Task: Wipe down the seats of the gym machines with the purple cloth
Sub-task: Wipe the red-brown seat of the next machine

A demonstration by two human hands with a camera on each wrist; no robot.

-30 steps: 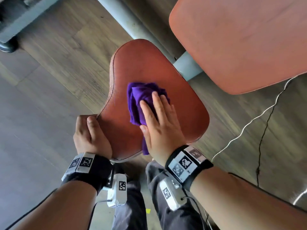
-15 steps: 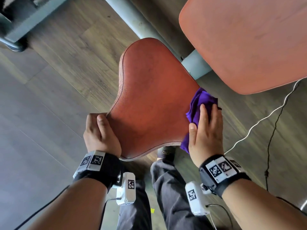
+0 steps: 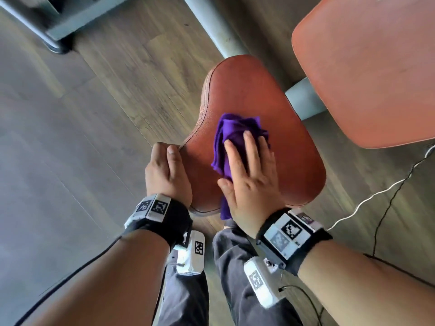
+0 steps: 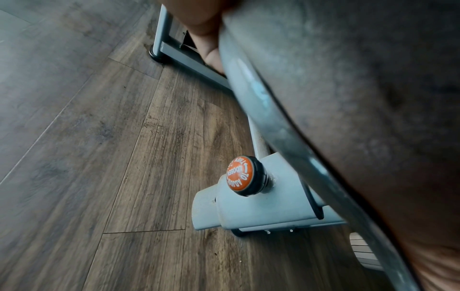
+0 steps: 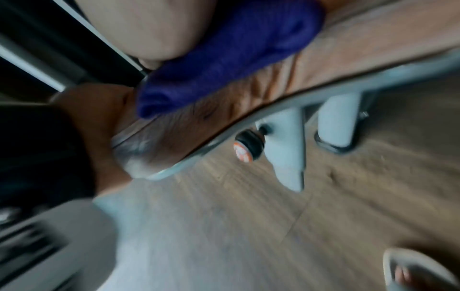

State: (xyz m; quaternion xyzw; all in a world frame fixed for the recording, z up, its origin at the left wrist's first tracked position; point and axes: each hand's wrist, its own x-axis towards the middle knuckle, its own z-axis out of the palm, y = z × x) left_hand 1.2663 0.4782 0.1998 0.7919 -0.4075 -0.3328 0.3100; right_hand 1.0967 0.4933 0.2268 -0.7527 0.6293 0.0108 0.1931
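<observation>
While wiping: we press the purple cloth (image 3: 231, 140) mid-seat (image 3: 294, 161) with our flat right hand (image 3: 253, 182).
Left hand (image 3: 168, 175): clamped on the seat's left edge.
Left to do: we judge other seats.

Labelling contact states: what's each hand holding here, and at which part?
Left hand grips the seat by its near-left edge. Right hand presses flat on the purple cloth, no curled grip.

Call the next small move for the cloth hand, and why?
Probably sweep the right hand with the purple cloth toward the seat's far narrow end: it presses flat mid-seat, that end looks uncovered, and the left hand grips the near edge.
</observation>
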